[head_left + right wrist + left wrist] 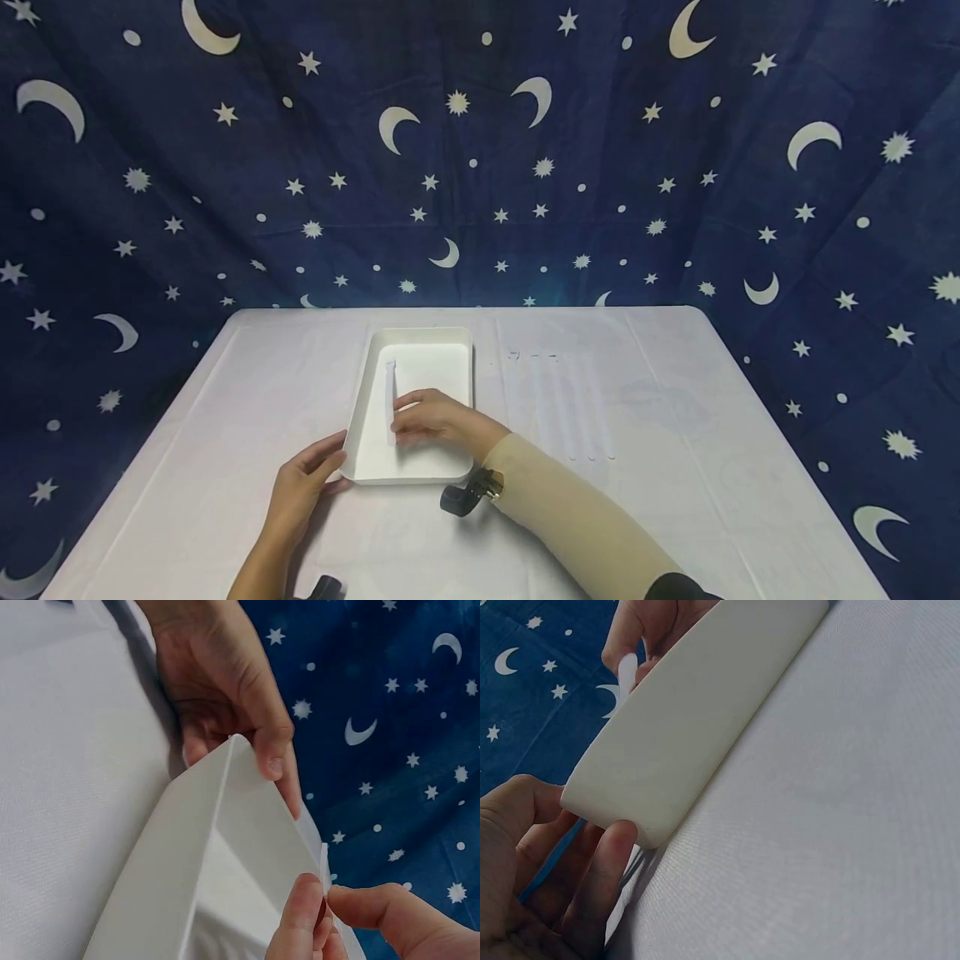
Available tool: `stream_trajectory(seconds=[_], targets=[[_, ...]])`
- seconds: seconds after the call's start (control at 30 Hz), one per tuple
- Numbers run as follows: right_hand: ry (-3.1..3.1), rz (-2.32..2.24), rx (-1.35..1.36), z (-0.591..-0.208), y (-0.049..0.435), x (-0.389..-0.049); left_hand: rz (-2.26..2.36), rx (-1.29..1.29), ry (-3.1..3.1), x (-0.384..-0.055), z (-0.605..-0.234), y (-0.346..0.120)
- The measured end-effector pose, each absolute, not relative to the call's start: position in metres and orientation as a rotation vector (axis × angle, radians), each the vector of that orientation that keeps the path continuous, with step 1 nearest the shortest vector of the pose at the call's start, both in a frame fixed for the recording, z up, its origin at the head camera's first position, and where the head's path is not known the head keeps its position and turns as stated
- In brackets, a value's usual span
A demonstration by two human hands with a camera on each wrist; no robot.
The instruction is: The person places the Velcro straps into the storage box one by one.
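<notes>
A shallow white tray (375, 458) sits on the table. My left hand (300, 483) holds its near left corner, with thumb and fingers on either side of the rim in the left wrist view. Over the tray, my right hand (438, 417) pinches a slim white strip (390, 392) between thumb and fingers. The strip has a slightly wider far end and points away from me. In the right wrist view only a short piece of the strip (324, 859) shows above the fingertips. What the strip is I cannot tell.
Several similar pale strips (566, 408) lie side by side on the white-covered table (697, 467), right of the tray; some have small bluish marks at their far ends. Behind the table hangs a dark blue cloth (495, 183) with moons and stars.
</notes>
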State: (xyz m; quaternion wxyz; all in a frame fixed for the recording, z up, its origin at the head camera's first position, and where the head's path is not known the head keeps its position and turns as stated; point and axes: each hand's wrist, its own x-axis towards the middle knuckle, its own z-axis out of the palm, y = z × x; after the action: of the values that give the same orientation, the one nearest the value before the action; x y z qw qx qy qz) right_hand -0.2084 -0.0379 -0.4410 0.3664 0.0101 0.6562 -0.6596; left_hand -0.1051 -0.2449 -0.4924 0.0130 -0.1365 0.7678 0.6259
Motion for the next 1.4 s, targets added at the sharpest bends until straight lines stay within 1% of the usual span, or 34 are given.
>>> stream_trajectory(seconds=[0.5,0.8,0.97,1.4], targets=[[1.636,-1.688,0.039,-0.444,-0.053,-0.206,1.969,-0.431,2.369,-0.106,-0.491,-0.244],[1.700,-1.670,0.063,-0.446,-0.061,-0.206,2.000,-0.381,2.367,-0.105,-0.492,-0.245],[1.736,-1.665,0.069,-0.447,-0.066,-0.205,1.980,-0.395,2.386,-0.106,-0.492,-0.245],[1.794,-1.587,0.001,-0.444,-0.059,-0.206,1.943,-0.431,2.415,-0.106,-0.492,-0.244]])
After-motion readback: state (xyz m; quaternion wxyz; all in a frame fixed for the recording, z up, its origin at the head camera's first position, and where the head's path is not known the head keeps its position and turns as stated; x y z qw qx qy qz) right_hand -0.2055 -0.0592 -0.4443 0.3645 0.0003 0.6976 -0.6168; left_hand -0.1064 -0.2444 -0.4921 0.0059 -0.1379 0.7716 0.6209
